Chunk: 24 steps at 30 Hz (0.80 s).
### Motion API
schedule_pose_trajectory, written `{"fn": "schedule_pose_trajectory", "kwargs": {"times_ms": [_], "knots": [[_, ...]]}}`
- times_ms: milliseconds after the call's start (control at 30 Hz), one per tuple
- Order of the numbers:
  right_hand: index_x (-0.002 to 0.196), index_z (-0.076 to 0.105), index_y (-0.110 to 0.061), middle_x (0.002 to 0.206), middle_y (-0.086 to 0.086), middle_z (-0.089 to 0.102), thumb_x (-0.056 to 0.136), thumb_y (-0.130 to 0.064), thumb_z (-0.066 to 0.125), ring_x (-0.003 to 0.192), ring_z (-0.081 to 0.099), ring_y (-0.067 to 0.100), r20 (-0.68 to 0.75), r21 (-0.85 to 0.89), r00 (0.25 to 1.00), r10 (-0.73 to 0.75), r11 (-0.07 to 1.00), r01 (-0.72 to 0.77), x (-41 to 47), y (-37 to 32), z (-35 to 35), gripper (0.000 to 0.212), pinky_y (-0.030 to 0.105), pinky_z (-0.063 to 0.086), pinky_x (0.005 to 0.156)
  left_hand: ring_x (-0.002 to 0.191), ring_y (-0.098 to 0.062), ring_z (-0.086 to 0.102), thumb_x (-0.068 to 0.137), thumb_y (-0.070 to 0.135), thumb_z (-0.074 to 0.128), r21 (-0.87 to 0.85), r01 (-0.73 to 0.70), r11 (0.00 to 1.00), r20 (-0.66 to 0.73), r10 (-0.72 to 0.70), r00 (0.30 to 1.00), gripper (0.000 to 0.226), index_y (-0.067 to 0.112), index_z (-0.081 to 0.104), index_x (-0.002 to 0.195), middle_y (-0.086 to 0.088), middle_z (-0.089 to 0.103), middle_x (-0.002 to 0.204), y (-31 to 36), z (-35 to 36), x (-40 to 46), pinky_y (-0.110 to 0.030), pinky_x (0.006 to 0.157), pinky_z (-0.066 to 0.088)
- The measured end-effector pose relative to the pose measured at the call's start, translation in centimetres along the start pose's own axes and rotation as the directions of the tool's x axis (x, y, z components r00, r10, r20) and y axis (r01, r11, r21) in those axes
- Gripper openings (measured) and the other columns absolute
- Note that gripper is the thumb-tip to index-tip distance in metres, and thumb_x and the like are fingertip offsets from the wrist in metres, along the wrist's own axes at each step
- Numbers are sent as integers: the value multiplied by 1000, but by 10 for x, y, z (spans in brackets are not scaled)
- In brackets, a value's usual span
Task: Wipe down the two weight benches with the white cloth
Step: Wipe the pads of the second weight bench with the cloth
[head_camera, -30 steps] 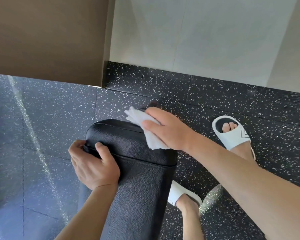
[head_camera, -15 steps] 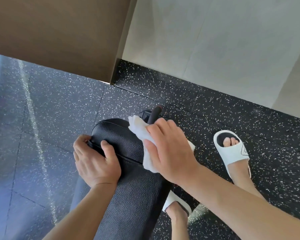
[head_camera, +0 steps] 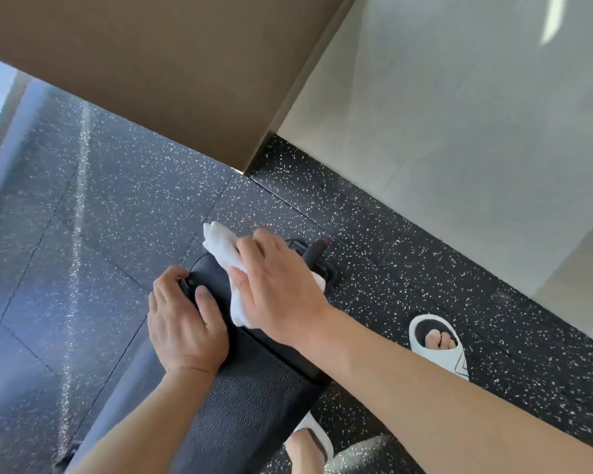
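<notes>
you are wiping the far end of the black bench pad [head_camera: 254,398], your right hand [head_camera: 278,292] pressing the white cloth [head_camera: 226,254] with fingers nearly flat while your left hand [head_camera: 185,323] grips the pad edge, so next sweep the cloth toward you.

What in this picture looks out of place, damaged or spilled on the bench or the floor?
Nothing stands out. The right hand presses the white cloth onto the end of the black bench pad, and the left hand grips the pad's edge. The pad shows no tear, and the speckled floor shows no spill.
</notes>
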State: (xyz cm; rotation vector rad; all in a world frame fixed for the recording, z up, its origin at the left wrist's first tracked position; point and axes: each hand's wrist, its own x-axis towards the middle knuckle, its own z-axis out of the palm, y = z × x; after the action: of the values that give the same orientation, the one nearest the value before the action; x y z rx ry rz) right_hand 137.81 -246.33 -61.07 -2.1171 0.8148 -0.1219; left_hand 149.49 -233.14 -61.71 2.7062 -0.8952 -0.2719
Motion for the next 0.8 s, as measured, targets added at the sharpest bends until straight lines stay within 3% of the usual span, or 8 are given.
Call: {"fn": "schedule_pose_trajectory", "kwargs": {"times_ms": [233, 500, 633, 700, 800], "knots": [[113, 58, -3, 109, 11, 54, 103, -34, 37, 91, 50, 30, 46, 40, 999, 3, 999, -4, -69, 29, -21, 38, 50, 47, 82, 107, -35, 53, 95, 38, 41, -9, -9, 1000, -14, 8, 1000, 35, 16, 47, 122, -10, 58, 112, 1, -1, 1, -50, 94, 43], [116, 56, -4, 116, 13, 54, 105, -33, 40, 98, 50, 33, -16, 25, 998, 55, 998, -55, -32, 3, -7, 35, 51, 45, 86, 102, -32, 52, 95, 39, 41, 10, -1, 1000, -17, 1, 1000, 29, 22, 45, 119, -4, 58, 108, 7, -3, -2, -48, 88, 41], [117, 54, -5, 121, 12, 51, 106, -24, 51, 109, 48, 30, 2, 103, 992, 127, 987, -127, -9, -25, -20, 22, 47, 43, 93, 100, -38, 56, 98, 36, 35, 163, -31, 986, 61, 21, 998, 30, 15, 45, 115, -11, 59, 110, 14, -12, -4, -54, 88, 43], [114, 55, -3, 118, 14, 52, 103, -19, 54, 106, 48, 32, -31, 84, 995, 98, 992, -95, -9, -38, -34, 20, 45, 42, 91, 100, -41, 57, 100, 33, 34, 225, -37, 974, 127, 9, 992, 27, 11, 45, 112, -15, 58, 111, 23, -18, -4, -55, 87, 43], [111, 57, 1, 113, 17, 54, 100, -13, 58, 102, 50, 35, -80, 42, 996, 39, 998, -35, -21, -59, -60, 18, 46, 42, 90, 118, -42, 53, 104, 33, 40, 188, 28, 982, 238, -73, 968, 30, 10, 49, 122, -16, 52, 133, 39, -40, -6, -57, 96, 41]]}}
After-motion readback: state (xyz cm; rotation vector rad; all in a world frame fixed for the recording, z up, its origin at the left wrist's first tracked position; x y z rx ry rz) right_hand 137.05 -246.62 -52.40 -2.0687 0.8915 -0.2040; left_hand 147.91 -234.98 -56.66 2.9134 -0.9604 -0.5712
